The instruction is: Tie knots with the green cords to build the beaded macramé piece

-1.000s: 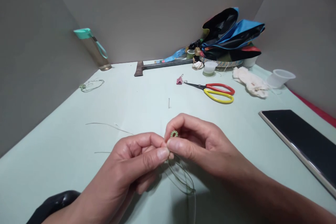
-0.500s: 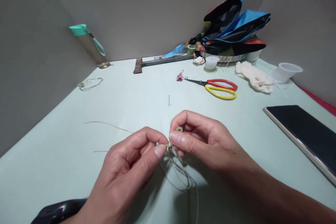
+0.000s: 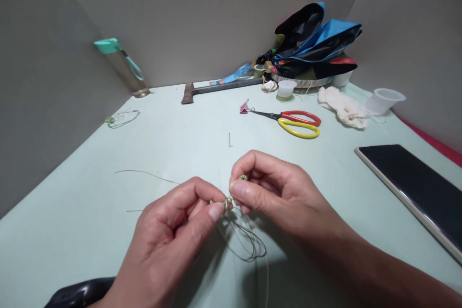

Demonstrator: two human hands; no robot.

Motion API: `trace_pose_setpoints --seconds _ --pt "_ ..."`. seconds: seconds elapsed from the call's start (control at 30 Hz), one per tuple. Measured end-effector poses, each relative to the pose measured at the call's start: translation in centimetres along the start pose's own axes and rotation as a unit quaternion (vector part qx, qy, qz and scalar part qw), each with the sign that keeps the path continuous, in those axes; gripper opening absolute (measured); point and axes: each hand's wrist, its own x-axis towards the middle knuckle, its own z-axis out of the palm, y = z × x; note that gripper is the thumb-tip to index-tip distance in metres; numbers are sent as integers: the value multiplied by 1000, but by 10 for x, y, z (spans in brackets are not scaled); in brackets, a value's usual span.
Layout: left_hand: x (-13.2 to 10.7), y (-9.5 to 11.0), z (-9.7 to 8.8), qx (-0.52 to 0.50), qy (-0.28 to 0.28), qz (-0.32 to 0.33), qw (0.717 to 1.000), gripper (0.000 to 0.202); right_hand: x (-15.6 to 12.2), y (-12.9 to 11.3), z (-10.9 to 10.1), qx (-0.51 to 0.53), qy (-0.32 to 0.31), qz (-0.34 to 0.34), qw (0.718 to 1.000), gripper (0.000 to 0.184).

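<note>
Between my two hands is a small piece of knotted green cord (image 3: 228, 200). My left hand (image 3: 176, 231) is closed, its thumb and forefinger pinching the knot from the left. My right hand (image 3: 274, 190) is closed too, pinching the same piece just above and to the right. A braided green end (image 3: 243, 177) pokes out over the right thumb. Loose loops of thin cord (image 3: 252, 245) hang beneath the fingers. Two thin strands (image 3: 144, 172) stretch out left past my left hand. The fingers hide part of the knot.
Scissors (image 3: 296, 122) lie beyond my hands by a pink binder clip (image 3: 244, 107). A hammer (image 3: 216, 89), a bottle (image 3: 126, 67), small plastic cups (image 3: 287, 89) and a crumpled cloth (image 3: 342, 106) are further back. A phone (image 3: 411, 187) lies right, a cord coil (image 3: 122, 118) left.
The whole view has shifted slightly. Both hands keep their pinch on the cord, and the hanging loops have moved a little.
</note>
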Motion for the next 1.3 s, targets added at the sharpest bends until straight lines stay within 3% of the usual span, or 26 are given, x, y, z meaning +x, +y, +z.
trace_pose_setpoints --seconds 0.17,0.4,0.7,0.93,1.1,1.3 --pt "1 1 0 -15 6 -20 1000 39 0 0 0 1 -8 10 1000 19" --pt "1 7 8 -5 76 -12 997 45 -3 0 -2 12 -11 15 1000 21" --pt "-1 7 9 8 88 -21 996 38 -1 2 5 44 -27 42 998 22" --pt "0 2 3 12 69 -21 997 37 -2 5 7 61 -35 54 996 22" --pt "3 0 0 -19 10 -16 1000 40 -4 11 10 40 -13 66 997 15" --pt "7 -3 -3 -14 -5 -1 1000 40 -4 13 10 43 -17 67 997 17"
